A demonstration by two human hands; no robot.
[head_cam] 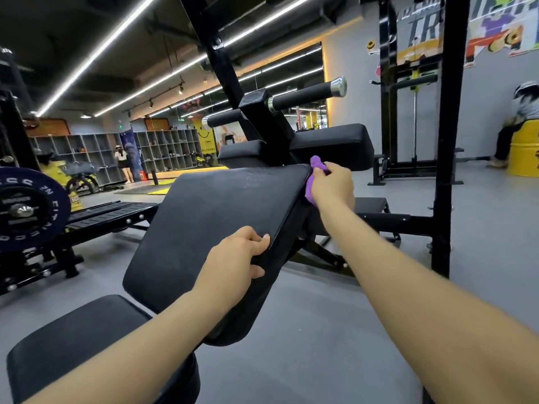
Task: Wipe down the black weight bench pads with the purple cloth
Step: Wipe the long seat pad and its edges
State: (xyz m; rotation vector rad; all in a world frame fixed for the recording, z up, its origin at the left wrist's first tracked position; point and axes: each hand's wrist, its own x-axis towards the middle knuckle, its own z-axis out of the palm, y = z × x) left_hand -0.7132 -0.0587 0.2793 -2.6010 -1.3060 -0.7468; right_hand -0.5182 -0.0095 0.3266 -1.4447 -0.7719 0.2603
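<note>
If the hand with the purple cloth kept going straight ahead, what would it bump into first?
Probably the black knee pad just beyond it. The right hand holds the purple cloth at the far right corner of the sloped pad, pointing that way. Depth is hard to judge from one view.

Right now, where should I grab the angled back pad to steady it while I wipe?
Grip the back pad by its long right edge, from the right, as the left hand does: thumb on top, fingers underneath. The right hand presses the purple cloth at the top corner.
</note>
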